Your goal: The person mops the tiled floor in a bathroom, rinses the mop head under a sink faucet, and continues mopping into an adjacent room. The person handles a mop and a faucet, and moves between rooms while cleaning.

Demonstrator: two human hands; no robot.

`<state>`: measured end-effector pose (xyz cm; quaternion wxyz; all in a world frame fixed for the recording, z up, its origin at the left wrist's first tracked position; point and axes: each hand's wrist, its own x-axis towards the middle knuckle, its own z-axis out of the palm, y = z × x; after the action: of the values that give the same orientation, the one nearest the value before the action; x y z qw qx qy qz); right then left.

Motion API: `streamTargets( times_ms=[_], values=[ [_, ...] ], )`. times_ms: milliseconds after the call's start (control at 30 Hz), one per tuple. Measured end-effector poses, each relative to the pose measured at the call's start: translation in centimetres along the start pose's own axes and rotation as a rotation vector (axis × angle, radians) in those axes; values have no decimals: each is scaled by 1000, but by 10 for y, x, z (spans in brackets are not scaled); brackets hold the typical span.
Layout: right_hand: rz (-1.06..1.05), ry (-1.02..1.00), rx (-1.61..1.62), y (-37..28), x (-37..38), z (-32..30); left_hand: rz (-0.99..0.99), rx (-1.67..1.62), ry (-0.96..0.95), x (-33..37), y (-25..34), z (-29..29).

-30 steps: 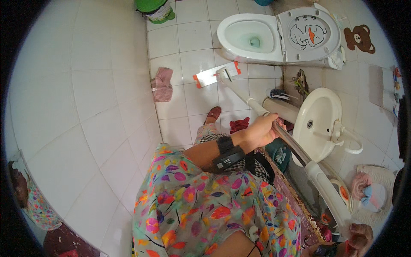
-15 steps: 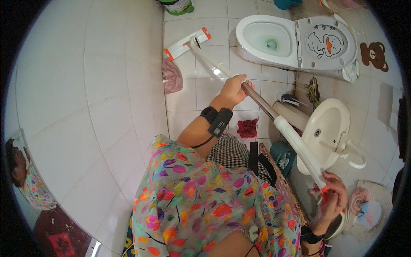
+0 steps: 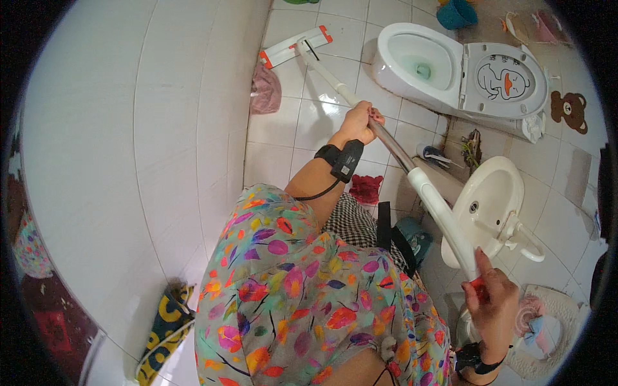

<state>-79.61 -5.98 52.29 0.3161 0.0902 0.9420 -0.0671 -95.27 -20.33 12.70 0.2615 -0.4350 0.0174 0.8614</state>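
My left hand (image 3: 362, 123) is wrapped round the metal middle of a long flat mop's pole (image 3: 444, 219). My right hand (image 3: 494, 297) grips the white handle's orange-red end, index finger lying along the shaft. The pole slants from my lower right to the far left. There the flat white mop head (image 3: 283, 51) with orange ends lies on the tiles near the left wall. A pink cloth (image 3: 265, 91) sits by its near end, against the wall; whether they touch I cannot tell.
A white toilet (image 3: 412, 71) with its lid up stands at the far right. A washbasin (image 3: 496, 186) is on the right, close to the handle. A red mat (image 3: 365, 189), a blue bucket (image 3: 458, 14) and a yellow-and-dark patterned cloth (image 3: 166, 328) lie around me.
My view has shifted, so the floor things sit differently in it. My right hand has turned on the handle's end, its index finger now along the shaft. The mop head stays beside the pink cloth.
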Motion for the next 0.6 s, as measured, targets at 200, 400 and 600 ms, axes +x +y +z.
streamTargets(
  times_ms=[200, 400, 600],
  values=[
    [-49, -47, -89, 28, -48, 34, -65, -119, 34, -27, -40, -69],
    [50, 33, -201, 71, -178, 107, -20, -133, 64, -112, -139, -193],
    [92, -147, -206, 100, -264, 103, -155, -77, 93, -182, -217, -248]
  ],
)
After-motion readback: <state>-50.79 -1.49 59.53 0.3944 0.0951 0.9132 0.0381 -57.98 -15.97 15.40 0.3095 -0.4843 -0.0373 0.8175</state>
